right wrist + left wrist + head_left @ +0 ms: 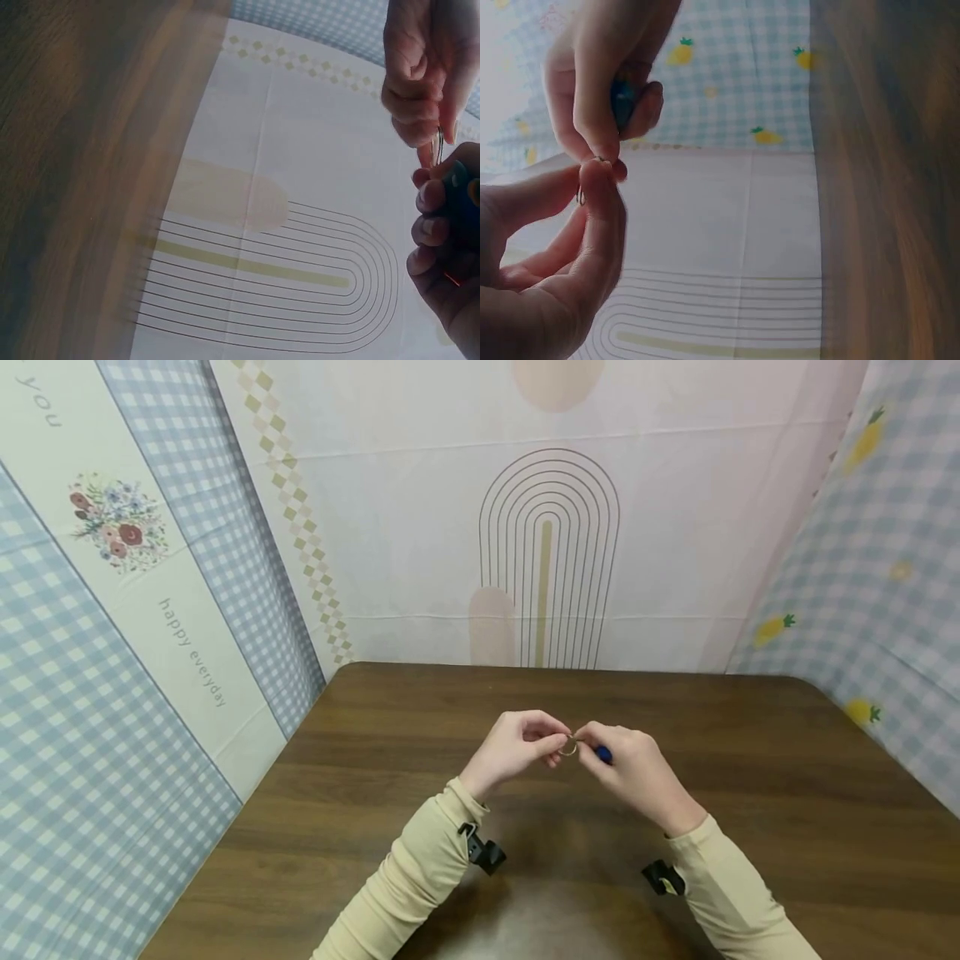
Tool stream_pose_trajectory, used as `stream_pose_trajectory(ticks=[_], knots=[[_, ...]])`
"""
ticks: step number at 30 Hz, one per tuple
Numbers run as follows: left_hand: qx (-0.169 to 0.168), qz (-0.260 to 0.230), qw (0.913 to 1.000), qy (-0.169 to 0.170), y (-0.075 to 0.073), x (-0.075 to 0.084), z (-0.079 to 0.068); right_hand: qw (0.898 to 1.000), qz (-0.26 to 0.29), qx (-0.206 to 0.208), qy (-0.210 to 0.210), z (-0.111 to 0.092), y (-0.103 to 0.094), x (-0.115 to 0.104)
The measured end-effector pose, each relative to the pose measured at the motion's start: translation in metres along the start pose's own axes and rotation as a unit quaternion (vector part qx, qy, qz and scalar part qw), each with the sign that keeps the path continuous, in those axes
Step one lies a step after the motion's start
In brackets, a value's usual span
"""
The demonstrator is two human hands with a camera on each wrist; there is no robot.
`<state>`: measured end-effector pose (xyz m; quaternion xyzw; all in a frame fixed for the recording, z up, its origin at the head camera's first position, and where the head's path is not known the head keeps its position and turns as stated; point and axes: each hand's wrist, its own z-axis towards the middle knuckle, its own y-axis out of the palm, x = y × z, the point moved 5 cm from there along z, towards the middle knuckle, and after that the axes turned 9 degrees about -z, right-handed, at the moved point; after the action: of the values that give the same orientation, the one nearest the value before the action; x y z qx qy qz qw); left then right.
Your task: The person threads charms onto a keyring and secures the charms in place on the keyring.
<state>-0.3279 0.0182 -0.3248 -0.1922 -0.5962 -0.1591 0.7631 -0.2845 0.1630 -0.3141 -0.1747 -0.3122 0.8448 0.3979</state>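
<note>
Above the table, both hands meet at a thin metal ring [569, 752], which looks like a key ring. My left hand [517, 747] pinches it between thumb and fingers. Close against it, my right hand [633, 768] has thumb and forefinger at the ring's other side. A small dark-blue object [603, 754] sits within the right hand's curled fingers. In the right wrist view this blue object [457, 196] shows an orange round mark, and its kind is unclear. Fingertips largely cover the ring [580, 195] in the left wrist view.
The brown wooden table [360, 860] spreads beneath both hands. A white patterned cloth [405, 543] hangs behind it, with blue checked cloth [67, 693] on the left and pineapple-print cloth [900, 610] on the right. Black wrist mounts [487, 856] sit at the sleeves.
</note>
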Motion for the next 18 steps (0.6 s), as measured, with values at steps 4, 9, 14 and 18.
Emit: stream_pose_trajectory(ticks=[4,9,14,18], knots=[[0.024,-0.033,0.9992,0.005,-0.0018,0.002,0.0,1.0,0.002,0.025,0.016,0.0005,-0.0011,0.0026],[0.042,-0.032,0.9985,0.013,-0.005,0.0025,-0.0005,1.0,-0.001,0.021,0.008,0.0005,-0.0004,0.0009],[0.019,-0.005,0.9998,0.006,-0.0054,0.0019,-0.0016,1.0,0.003,-0.003,0.0,-0.0004,-0.0006,-0.0003],[0.006,0.003,1.0,-0.002,-0.0041,0.0006,-0.001,1.0,0.001,-0.002,0.002,0.0001,-0.0016,0.0006]])
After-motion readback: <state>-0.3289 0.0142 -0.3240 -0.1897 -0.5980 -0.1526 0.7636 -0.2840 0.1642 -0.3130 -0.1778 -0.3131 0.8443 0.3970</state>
